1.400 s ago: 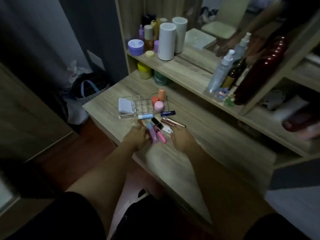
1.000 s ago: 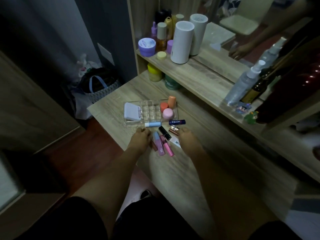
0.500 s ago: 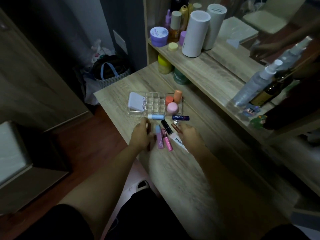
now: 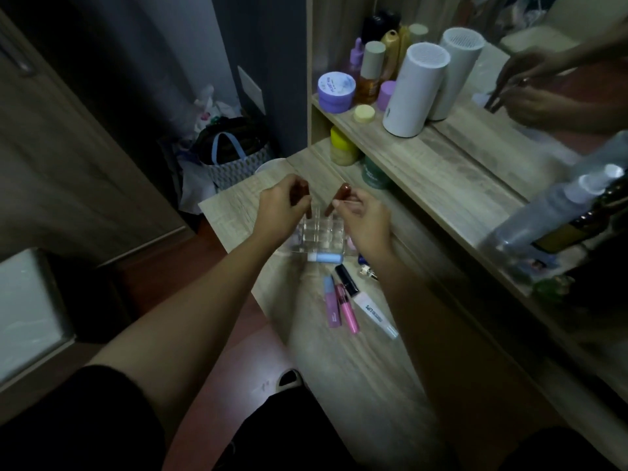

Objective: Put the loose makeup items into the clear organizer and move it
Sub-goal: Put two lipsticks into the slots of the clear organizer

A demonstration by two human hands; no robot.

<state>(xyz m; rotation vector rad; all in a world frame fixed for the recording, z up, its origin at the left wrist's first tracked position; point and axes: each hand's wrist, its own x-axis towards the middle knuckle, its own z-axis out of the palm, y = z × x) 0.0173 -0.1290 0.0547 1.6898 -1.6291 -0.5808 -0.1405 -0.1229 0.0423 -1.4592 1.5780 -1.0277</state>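
Observation:
The clear organizer (image 4: 321, 236) sits on the wooden desk (image 4: 356, 368), partly hidden by both hands. My left hand (image 4: 280, 207) pinches a brown lip tube (image 4: 64, 193) above the organizer's left cells. My right hand (image 4: 365, 219) holds a second brown tube (image 4: 334, 200) tilted over the middle cells. Loose items lie in front: a light blue stick (image 4: 324, 258), a lilac tube (image 4: 331, 302), a pink tube (image 4: 347, 309), a black-capped white lip tube (image 4: 368, 305), and part of a rose-gold tube (image 4: 368, 272).
A raised shelf (image 4: 424, 154) carries a white cylinder (image 4: 416, 90), a purple jar (image 4: 335, 91) and several bottles. A yellow jar (image 4: 343, 147) and a green jar (image 4: 373, 175) stand under it. Spray bottles (image 4: 557, 212) are at right. A woven bag (image 4: 231, 158) sits on the floor.
Both hands rose from the loose pile, each having picked up a brown tube, and now hover over the organizer. The camera tilted and shifted closer.

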